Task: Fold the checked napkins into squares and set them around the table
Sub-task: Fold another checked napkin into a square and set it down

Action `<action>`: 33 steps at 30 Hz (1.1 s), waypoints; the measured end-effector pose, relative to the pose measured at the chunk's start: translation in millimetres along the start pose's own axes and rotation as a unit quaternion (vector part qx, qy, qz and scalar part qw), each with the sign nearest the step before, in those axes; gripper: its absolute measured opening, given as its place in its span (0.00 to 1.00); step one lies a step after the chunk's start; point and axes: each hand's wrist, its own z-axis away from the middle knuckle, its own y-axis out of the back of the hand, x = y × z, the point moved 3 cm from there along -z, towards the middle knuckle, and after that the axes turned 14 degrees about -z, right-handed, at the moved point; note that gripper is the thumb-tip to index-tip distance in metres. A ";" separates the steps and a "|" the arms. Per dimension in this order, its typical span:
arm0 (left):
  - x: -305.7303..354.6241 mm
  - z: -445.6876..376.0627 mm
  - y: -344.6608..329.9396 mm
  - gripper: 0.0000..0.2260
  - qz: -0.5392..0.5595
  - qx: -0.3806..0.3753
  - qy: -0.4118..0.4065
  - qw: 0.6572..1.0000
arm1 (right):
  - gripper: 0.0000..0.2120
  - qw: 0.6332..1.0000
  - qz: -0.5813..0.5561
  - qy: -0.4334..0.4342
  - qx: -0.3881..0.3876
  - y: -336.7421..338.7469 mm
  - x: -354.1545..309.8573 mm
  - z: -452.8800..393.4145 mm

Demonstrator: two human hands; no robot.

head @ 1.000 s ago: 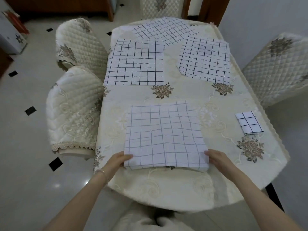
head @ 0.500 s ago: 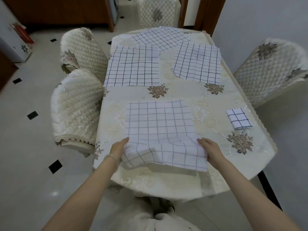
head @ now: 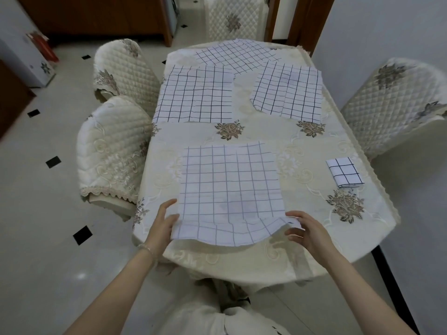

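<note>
Left hand (head: 161, 224) and right hand (head: 308, 232) pinch the near corners of the napkin (head: 229, 187), edge lifted. Carry both corners evenly to the far edge, matching check lines, then press the crease flat.

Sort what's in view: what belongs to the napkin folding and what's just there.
Job:
near napkin, gripped by left hand and right hand
three unfolded napkins
folded napkin
table

Just there:
quilted chairs
wooden cabinet

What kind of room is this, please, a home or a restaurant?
Most likely a home dining room: an oval table under an embroidered cream cloth, quilted chair covers around it, a wooden cabinet behind, and tiled floor.
</note>
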 end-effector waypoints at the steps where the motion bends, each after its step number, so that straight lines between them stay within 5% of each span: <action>1: 4.7 -0.7 0.8 0.17 0.025 -0.007 0.001 1.000 | 0.15 1.000 -0.021 -0.003 -0.001 0.3 -2.6 -0.7; 5: 21.4 -5.8 3.3 0.19 0.005 -0.013 -0.006 1.000 | 0.15 0.999 0.042 0.034 -0.005 -2.8 -11.6 -6.6; 10: 41.0 -22.5 4.7 0.09 -0.061 0.043 -0.073 0.994 | 0.04 0.977 0.152 0.143 0.048 -20.1 -29.5 -26.1; 19: 81.8 -103.3 8.4 0.11 -0.250 0.153 -0.099 0.951 | 0.10 0.908 0.327 0.241 0.098 -63.6 -74.4 -105.5; 24: 93.6 -163.1 9.8 0.09 -0.315 0.162 -0.111 0.928 | 0.12 0.894 0.384 0.213 0.095 -81.3 -87.3 -161.4; 26: 86.5 -180.3 4.7 0.06 -0.376 0.115 -0.116 0.912 | 0.11 0.866 0.461 0.188 0.052 -87.7 -79.4 -175.4; 29: 62.8 -188.2 -5.1 0.18 -0.488 0.031 -0.138 0.861 | 0.04 0.828 0.540 0.148 -0.006 -85.8 -53.5 -184.1; 33: 42.5 -179.8 3.5 0.16 -0.578 0.050 -0.223 0.784 | 0.19 0.827 0.543 0.144 0.004 -73.5 -29.3 -168.4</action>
